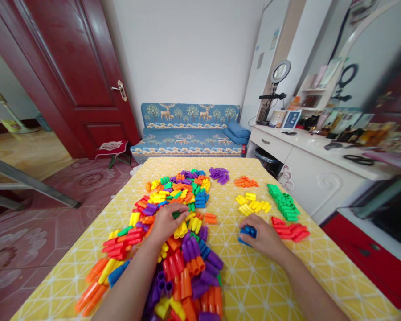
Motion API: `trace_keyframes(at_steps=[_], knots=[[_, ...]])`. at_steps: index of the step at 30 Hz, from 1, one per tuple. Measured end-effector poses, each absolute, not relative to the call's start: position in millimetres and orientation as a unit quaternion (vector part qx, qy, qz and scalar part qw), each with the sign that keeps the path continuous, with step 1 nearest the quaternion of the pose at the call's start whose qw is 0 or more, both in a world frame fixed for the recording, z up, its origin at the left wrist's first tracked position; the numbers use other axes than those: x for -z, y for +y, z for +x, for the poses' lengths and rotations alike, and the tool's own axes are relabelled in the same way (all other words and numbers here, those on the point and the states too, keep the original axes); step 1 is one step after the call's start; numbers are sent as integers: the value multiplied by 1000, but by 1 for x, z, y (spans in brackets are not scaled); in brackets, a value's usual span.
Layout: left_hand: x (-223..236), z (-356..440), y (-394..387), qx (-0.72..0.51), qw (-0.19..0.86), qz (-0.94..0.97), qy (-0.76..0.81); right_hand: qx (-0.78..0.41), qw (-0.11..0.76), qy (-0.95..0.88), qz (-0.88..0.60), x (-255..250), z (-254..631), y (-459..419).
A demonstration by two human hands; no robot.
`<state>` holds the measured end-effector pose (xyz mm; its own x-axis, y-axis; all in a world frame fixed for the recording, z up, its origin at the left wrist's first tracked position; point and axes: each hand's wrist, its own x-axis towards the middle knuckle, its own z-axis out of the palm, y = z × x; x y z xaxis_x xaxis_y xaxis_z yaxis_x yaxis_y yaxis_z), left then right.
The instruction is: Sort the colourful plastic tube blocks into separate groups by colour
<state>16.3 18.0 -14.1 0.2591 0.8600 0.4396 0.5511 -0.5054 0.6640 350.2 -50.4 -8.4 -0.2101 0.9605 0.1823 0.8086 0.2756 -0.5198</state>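
My left hand (169, 220) reaches into a large mixed pile of plastic tube blocks (175, 265) in red, orange, yellow, green, blue and purple. Its fingers and thumb curl down among them; dark green shows under the hand, but I cannot make out what the fingertips grip. On the right, my right hand (262, 235) has its fingers closed round blue tube blocks (247, 234) at the tabletop. Around it lie single-colour groups: yellow blocks (253, 203), red blocks (290, 230), green blocks (283, 202), orange blocks (246, 182) and purple blocks (219, 175).
A yellow patterned cloth (263, 285) covers the table. Beyond it stands a blue sofa (190, 133). To the right, a white dressing table (321, 154) holds bottles and a ring light (280, 71). A small red stool (112, 147) stands by the dark red door (76, 67).
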Motion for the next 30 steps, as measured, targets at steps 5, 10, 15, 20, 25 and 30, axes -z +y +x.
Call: trace_keyframes(at_steps=[5, 10, 15, 20, 25, 30], knots=[[11, 17, 17, -400, 196, 770, 457, -144, 253, -753, -590, 11, 345, -51], [12, 16, 18, -401, 195, 771, 455, -133, 280, -751, -583, 12, 343, -51], [13, 16, 18, -404, 193, 770, 455, -117, 306, -747, -579, 12, 340, -52], [12, 16, 17, -400, 192, 769, 459, -104, 299, -743, -590, 12, 339, -52], [10, 17, 17, -399, 195, 769, 460, -103, 282, -746, -594, 11, 338, -52], [9, 17, 16, -400, 198, 768, 460, -100, 278, -749, -593, 12, 339, -51]])
